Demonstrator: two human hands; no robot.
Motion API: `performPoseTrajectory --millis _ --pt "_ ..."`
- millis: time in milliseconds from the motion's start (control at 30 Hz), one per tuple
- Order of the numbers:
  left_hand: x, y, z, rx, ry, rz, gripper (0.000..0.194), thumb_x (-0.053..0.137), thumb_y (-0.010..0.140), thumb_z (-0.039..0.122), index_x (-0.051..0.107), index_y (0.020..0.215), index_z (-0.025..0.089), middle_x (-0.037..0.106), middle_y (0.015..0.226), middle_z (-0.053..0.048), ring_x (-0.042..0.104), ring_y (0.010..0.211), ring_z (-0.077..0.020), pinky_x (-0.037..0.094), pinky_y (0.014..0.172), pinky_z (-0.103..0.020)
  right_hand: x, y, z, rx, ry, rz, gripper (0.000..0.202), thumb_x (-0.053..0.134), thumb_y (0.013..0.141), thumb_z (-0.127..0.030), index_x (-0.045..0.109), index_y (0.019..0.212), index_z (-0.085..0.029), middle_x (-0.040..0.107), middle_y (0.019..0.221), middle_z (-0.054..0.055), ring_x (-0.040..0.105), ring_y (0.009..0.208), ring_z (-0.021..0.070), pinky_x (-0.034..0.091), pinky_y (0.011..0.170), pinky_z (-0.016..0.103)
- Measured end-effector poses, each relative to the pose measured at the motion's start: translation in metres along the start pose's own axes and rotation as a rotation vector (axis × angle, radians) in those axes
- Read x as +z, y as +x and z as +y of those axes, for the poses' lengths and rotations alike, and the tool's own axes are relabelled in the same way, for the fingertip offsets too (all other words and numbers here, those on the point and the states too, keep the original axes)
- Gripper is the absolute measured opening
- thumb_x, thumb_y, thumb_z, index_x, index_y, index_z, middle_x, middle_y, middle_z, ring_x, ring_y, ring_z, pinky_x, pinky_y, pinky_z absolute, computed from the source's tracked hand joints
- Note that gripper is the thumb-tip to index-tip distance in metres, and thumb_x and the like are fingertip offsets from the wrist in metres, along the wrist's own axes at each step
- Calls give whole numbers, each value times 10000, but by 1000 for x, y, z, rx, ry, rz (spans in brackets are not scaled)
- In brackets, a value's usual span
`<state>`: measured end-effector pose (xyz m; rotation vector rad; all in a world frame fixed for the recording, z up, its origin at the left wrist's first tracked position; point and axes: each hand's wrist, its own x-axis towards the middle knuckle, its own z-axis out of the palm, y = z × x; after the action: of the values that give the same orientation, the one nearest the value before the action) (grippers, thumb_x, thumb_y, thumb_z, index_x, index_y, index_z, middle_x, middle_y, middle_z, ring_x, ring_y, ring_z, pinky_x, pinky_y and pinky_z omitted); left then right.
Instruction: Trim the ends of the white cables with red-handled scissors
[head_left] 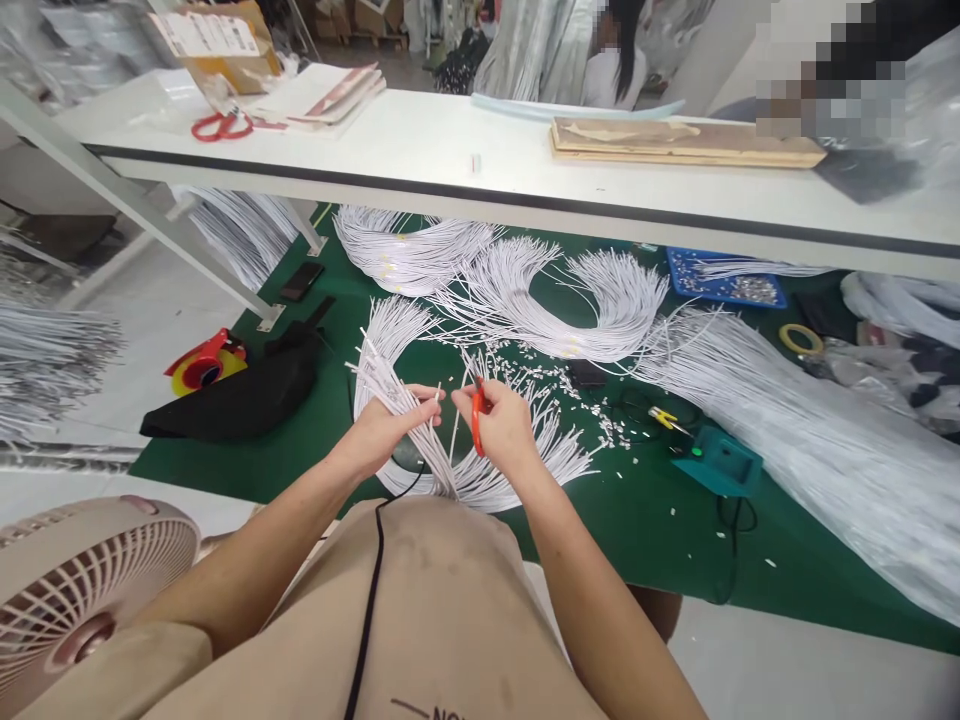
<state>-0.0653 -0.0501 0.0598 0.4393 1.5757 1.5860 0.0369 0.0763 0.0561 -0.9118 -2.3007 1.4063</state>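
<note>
My left hand (388,428) is closed around a bundle of thin white wires (381,378), its thumb and forefinger pinching a short white end. In my right hand (502,422) is a pair of scissors with red handles (478,425), the blades pointing away from me. My right fingertips are close to the left ones, with a small gap between them. A single wire rises between the two hands. More loose wires (559,455) fan out under and to the right of my right hand. Small white bits (600,425) lie scattered beyond it on the green mat.
Coiled wire bundles (600,310) lie behind the hands, below a white shelf (420,140). At right are a teal device (718,460), a blue tray (679,275) and a long plastic-wrapped bundle (810,450). A tape dispenser (202,365), a black pouch (232,400) and a fan (82,590) are left.
</note>
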Motion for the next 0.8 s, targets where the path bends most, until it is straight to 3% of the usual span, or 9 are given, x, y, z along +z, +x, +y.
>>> performPoseTrajectory --millis 100,167,600,800 --pt "0 0 1 29 56 -7 260 685 676 351 656 840 152 621 668 -19 571 695 -160 420 728 -299 -5 -6 1 -80 -376 -73 253 567 747 -431 643 713 -191 593 753 32 521 656 137 323 561 244" --pt "0 0 1 56 105 -8 232 679 678 356 656 792 155 623 664 -18 574 695 -164 420 737 -303 -4 -10 -1 -101 -491 -105 295 545 763 -466 637 699 -194 589 750 44 527 659 148 300 545 250" --pt "-1 -9 8 74 315 76 284 707 625 376 653 814 171 665 790 -46 599 747 -206 446 708 -320 -10 -17 -14 -155 -726 -120 298 510 803 -416 649 681 -182 623 732 84 564 666 188 319 566 286" --pt "1 -10 14 79 347 -2 241 643 683 400 651 741 166 655 649 -46 608 683 -208 461 680 -330 -8 -21 -14 -209 -768 -80 285 493 818 -379 648 695 -174 613 719 84 561 696 197 341 606 297"
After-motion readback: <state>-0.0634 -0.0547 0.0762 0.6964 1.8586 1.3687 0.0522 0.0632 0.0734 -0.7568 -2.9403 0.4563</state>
